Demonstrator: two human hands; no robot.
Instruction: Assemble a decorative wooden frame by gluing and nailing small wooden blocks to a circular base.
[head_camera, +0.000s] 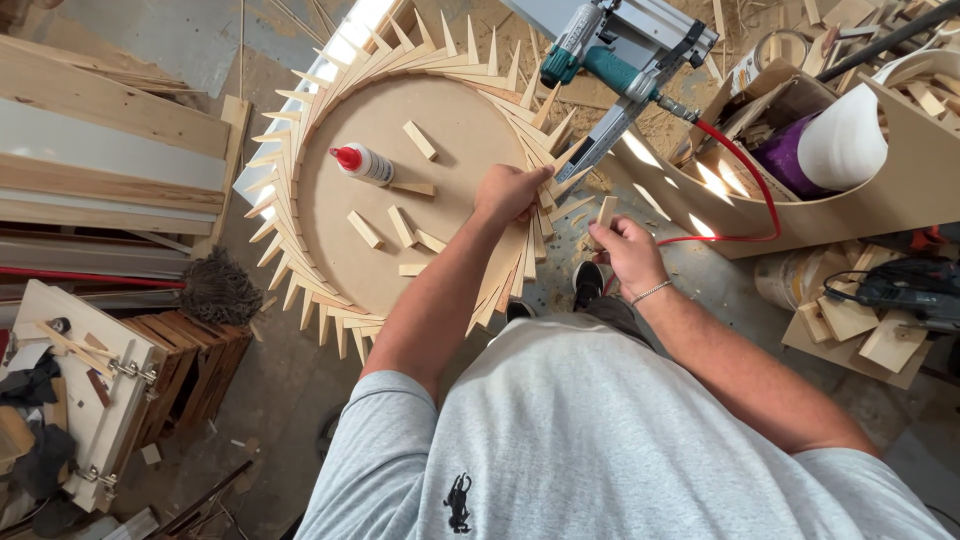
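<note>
A round fibreboard disc (400, 140) lies flat, ringed by many overlapping pointed wood slats (290, 200) that fan out like a sunburst. My left hand (510, 192) presses down on the slats at the disc's right rim. My right hand (625, 250) hovers just right of the ring, pinching a small wood piece (606, 212). A glue bottle (363, 163) with a red cap lies on the disc among several short wood blocks (400, 227).
A teal nail gun (610, 65) with a red hose (750, 190) rests beyond the ring's upper right. A curved board bin (800, 215) holds scraps and a white roll. Lumber stacks (100, 150) lie left; a power tool (905, 285) sits right.
</note>
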